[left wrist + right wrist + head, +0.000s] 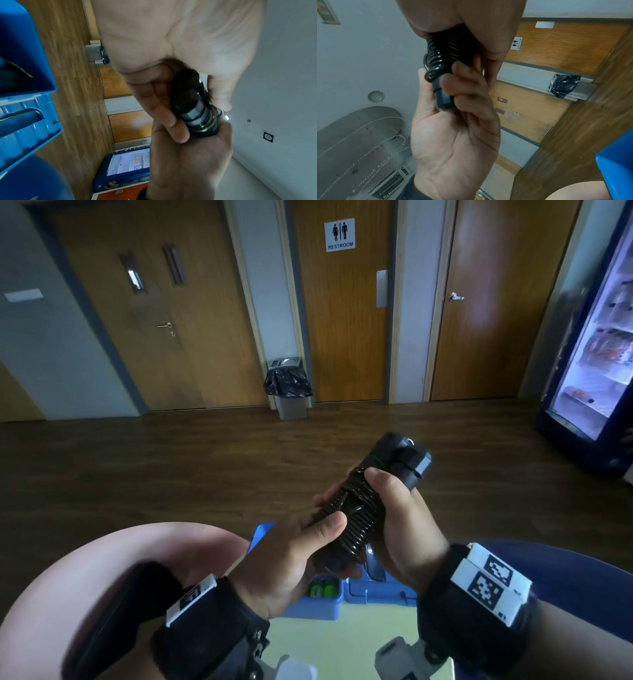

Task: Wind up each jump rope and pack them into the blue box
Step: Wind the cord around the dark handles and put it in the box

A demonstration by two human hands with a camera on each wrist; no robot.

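A black jump rope (363, 518), its cord wound in tight coils round its black handles, is held upright in front of me. My left hand (308, 539) grips the lower part, thumb lying on the coils. The upper part is gripped by my right hand (387, 491), just under the handle caps. The left wrist view shows the jump rope (193, 108) between both hands, and the right wrist view shows its coils (441, 60). Below my hands the blue box (325, 607) stands open, green items inside, its lid (380, 594) lying to the right.
The box rests on a pale yellow-green surface (342, 642). A pink rounded shape (85, 577) lies to its left and a dark blue one (565, 570) to its right. Across the wood floor stand a bagged trash bin (289, 392), wooden doors and a lit fridge (596, 354).
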